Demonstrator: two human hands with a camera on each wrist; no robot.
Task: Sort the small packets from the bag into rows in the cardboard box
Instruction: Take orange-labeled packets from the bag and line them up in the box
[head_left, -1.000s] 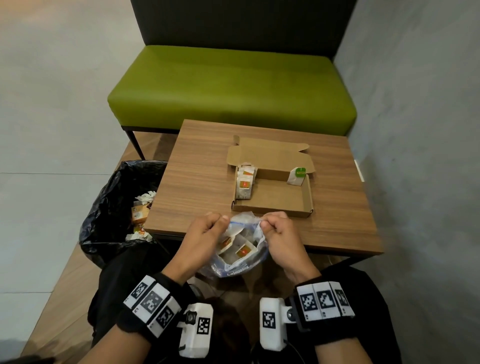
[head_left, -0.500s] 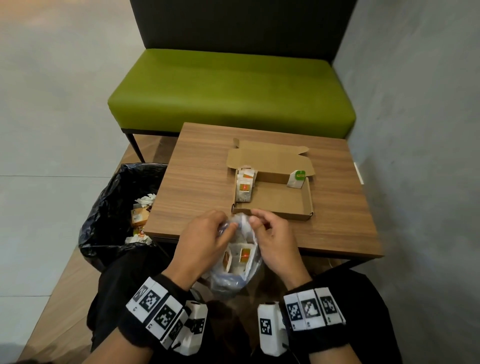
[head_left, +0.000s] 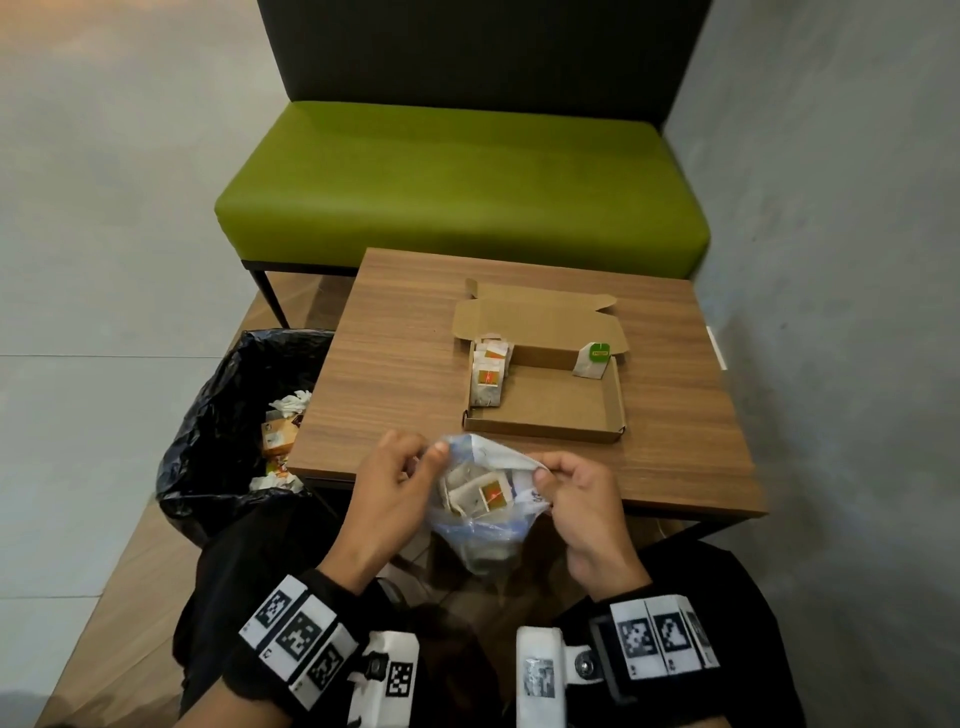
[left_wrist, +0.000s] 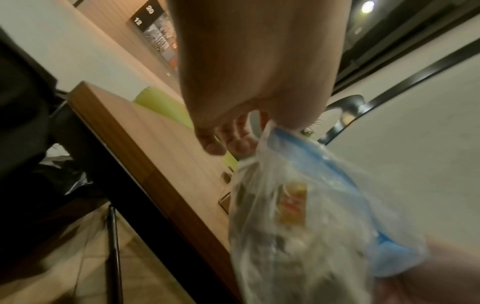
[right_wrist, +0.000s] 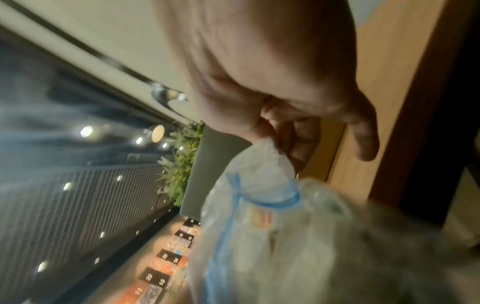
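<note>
A clear plastic bag (head_left: 480, 525) with blue print hangs at the table's near edge, with several white packets with orange labels (head_left: 480, 496) showing through its mouth. My left hand (head_left: 392, 486) pinches the bag's left rim and my right hand (head_left: 569, 491) pinches its right rim, holding the mouth apart. The bag (left_wrist: 306, 216) fills the left wrist view and the bag (right_wrist: 272, 236) is blurred in the right wrist view. Behind the bag an open cardboard box (head_left: 561, 408) holds a row of orange-label packets (head_left: 488, 371) at its left wall and one green-label packet (head_left: 592, 359) at its back right corner.
The wooden table (head_left: 395, 364) stands before a green bench (head_left: 462, 187). A bin lined with a black bag (head_left: 223, 415) holding crumpled wrappers sits left of the table. A grey wall (head_left: 831, 260) runs along the right.
The bag's mouth was pinched together half a second ago; my hands have since drawn its rims apart again. The box and its packets have not moved.
</note>
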